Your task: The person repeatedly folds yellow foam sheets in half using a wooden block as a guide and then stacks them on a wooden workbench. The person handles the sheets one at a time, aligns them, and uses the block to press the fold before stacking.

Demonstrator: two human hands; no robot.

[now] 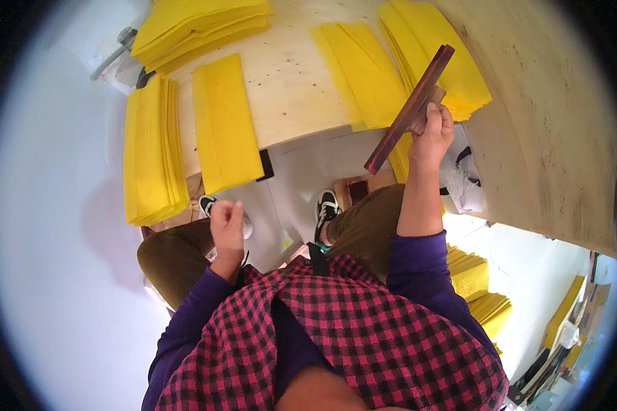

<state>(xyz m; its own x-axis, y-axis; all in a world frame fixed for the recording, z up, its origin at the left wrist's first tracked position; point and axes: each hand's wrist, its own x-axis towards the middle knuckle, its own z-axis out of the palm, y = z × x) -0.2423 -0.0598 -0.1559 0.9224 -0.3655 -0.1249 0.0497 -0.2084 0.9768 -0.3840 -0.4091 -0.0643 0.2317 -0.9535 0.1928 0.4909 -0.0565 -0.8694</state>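
Note:
My right hand (432, 142) grips the block-shaped handle of a long, dark reddish-brown wooden bar (408, 113). The bar is held slantwise, its upper end pointing to the far right, in front of yellow sheets (367, 75) at the table's right side. My left hand (227, 222) is loosely closed, with nothing visible in it. It hovers over my lap, a little nearer to me than a yellow sheet (226, 123) whose end hangs past the table's near edge.
A folded yellow stack (151, 151) hangs over the table's left edge. More yellow stacks lie at the far left (199, 27) and far right (439, 61) of the wooden table (288, 82). Beneath, a reddish-stained box (358, 190) stands by my foot. Yellow bundles (469, 270) sit lower right.

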